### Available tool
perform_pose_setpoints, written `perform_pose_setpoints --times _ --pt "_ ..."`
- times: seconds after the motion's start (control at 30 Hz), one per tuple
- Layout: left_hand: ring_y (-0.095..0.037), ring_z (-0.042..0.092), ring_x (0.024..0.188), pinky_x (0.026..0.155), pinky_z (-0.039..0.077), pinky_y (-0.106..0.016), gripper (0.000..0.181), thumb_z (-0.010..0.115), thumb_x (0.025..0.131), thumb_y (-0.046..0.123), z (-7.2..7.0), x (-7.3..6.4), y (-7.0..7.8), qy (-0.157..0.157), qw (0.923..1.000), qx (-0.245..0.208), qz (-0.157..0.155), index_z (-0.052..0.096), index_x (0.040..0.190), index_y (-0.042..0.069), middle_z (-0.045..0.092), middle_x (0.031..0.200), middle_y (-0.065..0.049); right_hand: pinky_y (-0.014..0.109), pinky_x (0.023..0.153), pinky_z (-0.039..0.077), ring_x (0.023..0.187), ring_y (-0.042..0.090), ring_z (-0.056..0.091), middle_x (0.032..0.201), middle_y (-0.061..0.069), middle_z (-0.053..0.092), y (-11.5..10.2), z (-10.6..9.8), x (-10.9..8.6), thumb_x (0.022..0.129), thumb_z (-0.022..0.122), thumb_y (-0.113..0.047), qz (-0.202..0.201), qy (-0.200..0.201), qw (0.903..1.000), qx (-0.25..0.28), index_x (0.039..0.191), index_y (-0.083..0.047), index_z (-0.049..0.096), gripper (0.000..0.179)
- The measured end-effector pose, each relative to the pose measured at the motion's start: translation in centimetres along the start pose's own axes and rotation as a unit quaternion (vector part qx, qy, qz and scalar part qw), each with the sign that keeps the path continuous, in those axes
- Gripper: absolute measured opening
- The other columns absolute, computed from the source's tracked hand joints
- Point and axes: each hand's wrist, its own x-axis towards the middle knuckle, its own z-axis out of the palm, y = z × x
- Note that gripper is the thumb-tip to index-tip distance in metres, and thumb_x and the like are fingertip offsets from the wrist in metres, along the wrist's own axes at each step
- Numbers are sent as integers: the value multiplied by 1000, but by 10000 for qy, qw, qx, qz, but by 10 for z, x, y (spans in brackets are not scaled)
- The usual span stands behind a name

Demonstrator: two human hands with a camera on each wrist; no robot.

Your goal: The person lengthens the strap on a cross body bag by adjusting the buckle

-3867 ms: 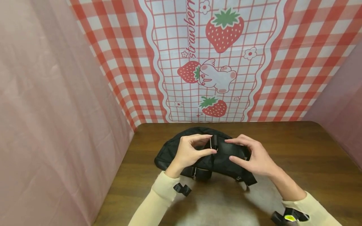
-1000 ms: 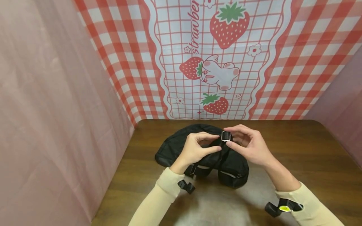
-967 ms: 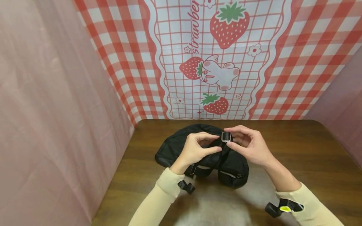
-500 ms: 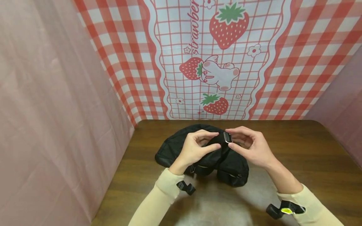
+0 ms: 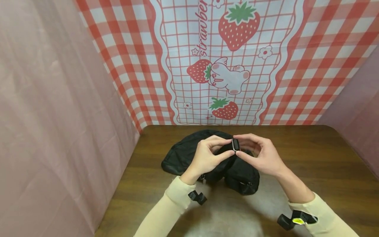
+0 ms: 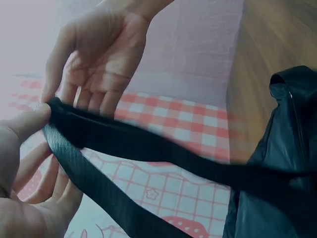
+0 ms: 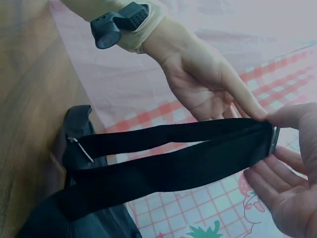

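A black fabric bag [image 5: 182, 154] lies on the wooden table in the head view. Above it, the person's left hand [image 5: 208, 155] and right hand [image 5: 265, 154] meet at a metal-framed strap buckle [image 5: 235, 144]. Fingertips and thumbs of both hands pinch the buckle from opposite sides, top and bottom. From there a black webbing strap [image 7: 163, 171] runs back to the bag as two bands, plain in the right wrist view. The left wrist view shows the strap's folded end between the thumbs and fingers, somewhat blurred. Part of the bag is hidden behind the left hand.
The wooden table [image 5: 296, 158] reaches back to a red-checked strawberry cloth [image 5: 225, 79] hung behind it. A pink curtain [image 5: 59, 115] hangs along the left side, another on the right. Small black cameras [image 5: 196, 197] sit on both wrists.
The buckle has turned edge-on and moved slightly left over the last second. The left hand, with a gap before the buckle earlier, now touches it; the right hand keeps its pinch.
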Motion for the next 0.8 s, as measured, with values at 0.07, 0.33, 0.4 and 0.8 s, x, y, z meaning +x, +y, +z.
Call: perform_pose_setpoints --times 0.07,0.33,0.4,0.8 --pt "-17 70 120 111 56 -27 34 80 94 3 1 0 0 -53 9999 91 85 76 127 -3 71 122 -22 18 95 62 109 0 73 123 -10 74 -2 -1 0 91 77 9 137 -73 9998 -151 134 3 68 44" --pt "-23 74 119 105 60 -28 40 85 90 3 -3 -5 -12 -50 9996 206 189 76 128 0 77 123 -18 22 91 64 106 2 75 120 4 73 -5 -3 1 92 80 4 595 -272 9978 -44 127 2 70 37" --pt "-19 75 117 103 61 -28 39 86 89 4 -6 -6 -19 -49 9996 252 123 77 126 2 78 122 -17 21 92 64 106 1 75 120 5 72 -5 -2 0 92 80 2 719 -271 9970 -55 126 2 69 35" --pt "-24 75 113 101 63 -30 36 88 85 1 -9 -1 -13 -90 9996 162 227 79 119 -2 77 117 -20 21 93 63 108 4 76 118 -6 73 -4 -7 2 94 78 2 1144 -321 9918 474 127 9 68 35"
